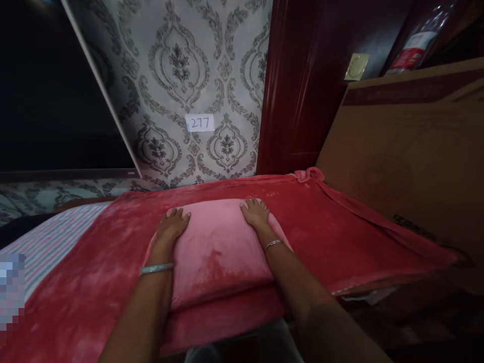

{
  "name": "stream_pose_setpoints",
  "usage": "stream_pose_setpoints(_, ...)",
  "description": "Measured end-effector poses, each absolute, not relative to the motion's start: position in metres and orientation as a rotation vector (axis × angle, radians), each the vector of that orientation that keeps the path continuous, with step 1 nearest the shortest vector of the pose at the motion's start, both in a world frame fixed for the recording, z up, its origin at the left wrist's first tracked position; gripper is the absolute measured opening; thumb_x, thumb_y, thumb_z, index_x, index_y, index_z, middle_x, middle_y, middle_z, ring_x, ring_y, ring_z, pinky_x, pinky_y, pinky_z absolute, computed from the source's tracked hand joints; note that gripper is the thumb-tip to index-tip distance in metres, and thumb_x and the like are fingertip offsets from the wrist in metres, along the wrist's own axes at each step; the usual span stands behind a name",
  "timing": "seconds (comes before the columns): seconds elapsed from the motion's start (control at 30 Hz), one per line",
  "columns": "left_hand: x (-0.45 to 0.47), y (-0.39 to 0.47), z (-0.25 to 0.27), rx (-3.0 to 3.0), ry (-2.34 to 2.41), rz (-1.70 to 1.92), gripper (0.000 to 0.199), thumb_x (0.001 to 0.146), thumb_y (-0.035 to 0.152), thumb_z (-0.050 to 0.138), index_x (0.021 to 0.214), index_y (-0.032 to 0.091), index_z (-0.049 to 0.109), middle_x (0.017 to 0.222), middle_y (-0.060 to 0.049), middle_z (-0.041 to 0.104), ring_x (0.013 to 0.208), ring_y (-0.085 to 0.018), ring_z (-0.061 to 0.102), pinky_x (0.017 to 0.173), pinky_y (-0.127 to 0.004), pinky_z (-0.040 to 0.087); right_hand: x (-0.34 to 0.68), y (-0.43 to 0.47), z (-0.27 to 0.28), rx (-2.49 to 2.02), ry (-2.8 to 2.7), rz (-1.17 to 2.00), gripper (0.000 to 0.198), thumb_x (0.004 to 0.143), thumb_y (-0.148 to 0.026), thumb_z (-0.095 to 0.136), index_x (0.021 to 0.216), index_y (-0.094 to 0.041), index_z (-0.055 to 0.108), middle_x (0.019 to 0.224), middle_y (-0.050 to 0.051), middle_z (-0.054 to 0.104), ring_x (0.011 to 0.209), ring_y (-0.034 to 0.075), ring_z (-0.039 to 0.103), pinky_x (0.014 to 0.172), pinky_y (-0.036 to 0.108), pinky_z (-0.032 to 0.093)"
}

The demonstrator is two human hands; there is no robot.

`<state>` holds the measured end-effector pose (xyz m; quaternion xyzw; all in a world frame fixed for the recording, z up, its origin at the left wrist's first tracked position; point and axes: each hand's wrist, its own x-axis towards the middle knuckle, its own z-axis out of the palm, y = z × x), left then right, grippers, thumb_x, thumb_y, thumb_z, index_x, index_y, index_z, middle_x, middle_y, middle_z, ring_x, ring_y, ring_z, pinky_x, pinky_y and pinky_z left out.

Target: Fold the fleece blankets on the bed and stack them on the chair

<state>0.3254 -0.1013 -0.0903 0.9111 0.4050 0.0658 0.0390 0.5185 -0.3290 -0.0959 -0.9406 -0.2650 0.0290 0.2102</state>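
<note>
A pink plush bundle, squarish with rounded far corners, lies on the red plush cover in front of me. It looks like folded fabric, though I cannot tell exactly what it is. My left hand rests on its far left corner, fingers apart and curving slightly over the edge. On the far right corner lies my right hand, fingers also apart and palm down. A darker red smear of brushed pile shows on the bundle's near half. Both forearms reach in from the bottom, each with a bangle at the wrist.
A dark television screen stands at the left, over a striped cloth. A large cardboard box leans at the right, with a plastic bottle above it. A paper marked 277 is on the patterned wall.
</note>
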Motion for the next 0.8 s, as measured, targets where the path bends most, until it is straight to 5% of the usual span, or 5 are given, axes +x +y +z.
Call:
stream_pose_setpoints(0.27, 0.301, -0.113, -0.083, 2.676, 1.361, 0.111, 0.066, 0.100, 0.044, 0.021, 0.157, 0.013, 0.033, 0.165, -0.015, 0.028, 0.141, -0.032, 0.046, 0.110, -0.048, 0.043, 0.518, -0.331, -0.097, -2.611, -0.732, 0.065, 0.056, 0.101, -0.054, 0.029, 0.146, -0.028, 0.051, 0.159, 0.007, 0.039, 0.144, 0.035, 0.030, 0.112, 0.059, 0.028)
stream_pose_setpoints(0.47, 0.285, -0.178, -0.065, 2.890, 1.348, 0.347, 0.058, 0.098, 0.042, 0.033, 0.143, 0.011, 0.053, 0.155, -0.020, 0.045, 0.146, -0.041, 0.034, 0.116, -0.067, 0.026, 0.515, -0.332, -0.097, -2.597, -0.737, 0.052, 0.055, 0.101, -0.051, 0.029, 0.145, -0.025, 0.052, 0.157, 0.008, 0.042, 0.143, 0.036, 0.031, 0.112, 0.060, 0.027)
stream_pose_setpoints(0.63, 0.274, -0.226, -0.083, 3.047, 1.026, 0.401, 0.057, 0.099, 0.045, 0.037, 0.151, 0.023, 0.046, 0.161, -0.011, 0.038, 0.150, -0.036, 0.029, 0.120, -0.064, 0.020, 0.514, -0.332, -0.098, -2.593, -0.733, 0.027, 0.055, 0.101, -0.051, 0.029, 0.144, -0.026, 0.053, 0.158, 0.007, 0.041, 0.142, 0.036, 0.031, 0.113, 0.059, 0.027)
stream_pose_setpoints(0.8, 0.270, -0.227, -0.103, 3.035, 1.098, 0.423, 0.057, 0.099, 0.043, 0.037, 0.152, 0.021, 0.046, 0.162, -0.011, 0.036, 0.150, -0.039, 0.027, 0.119, -0.067, 0.019, 0.515, -0.334, -0.094, -2.619, -0.742, 0.037, 0.056, 0.101, -0.051, 0.028, 0.147, -0.026, 0.050, 0.160, 0.007, 0.039, 0.144, 0.034, 0.031, 0.114, 0.058, 0.027)
